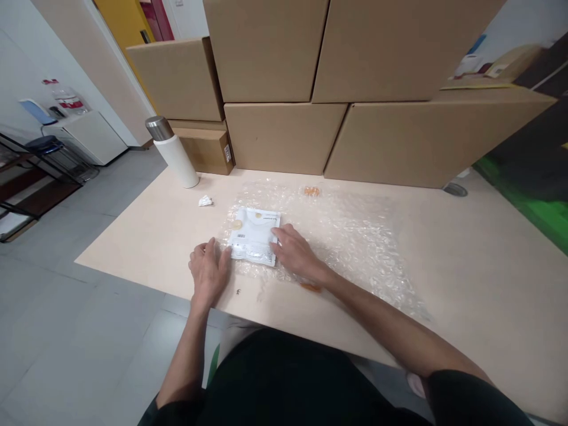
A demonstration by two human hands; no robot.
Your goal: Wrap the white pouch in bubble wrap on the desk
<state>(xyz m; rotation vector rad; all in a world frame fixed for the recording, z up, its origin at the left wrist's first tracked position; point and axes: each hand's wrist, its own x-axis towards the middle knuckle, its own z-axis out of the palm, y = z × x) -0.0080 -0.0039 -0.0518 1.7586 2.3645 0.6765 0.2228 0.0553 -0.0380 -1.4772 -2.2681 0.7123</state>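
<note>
Packet: white, flat, printed pouch (254, 236); lies on the near left part of the bubble wrap (364, 236), between the two hands.
Left hand (207, 272): at the packet's near left corner; fingers bent, loosely spread from the thumb, nothing pinched; whether the thumb touches the pouch edge, cannot tell.
Right hand (295, 253): fingertips on the packet's right edge; whether they pinch it or merely press, cannot tell.
Wrap: clear, rumpled, spread flat over the table (479, 266); reaches well to the right of the right hand; an orange patch (311, 191) at its far side, an orange strip (310, 287) by the right forearm.
Table, far left: white flask (177, 160) with metal cap, upright; crumpled white scrap (205, 201) just nearer.
Back edge: brown cardboard boxes (284, 139), stacked; small box (204, 149) behind the flask.
</note>
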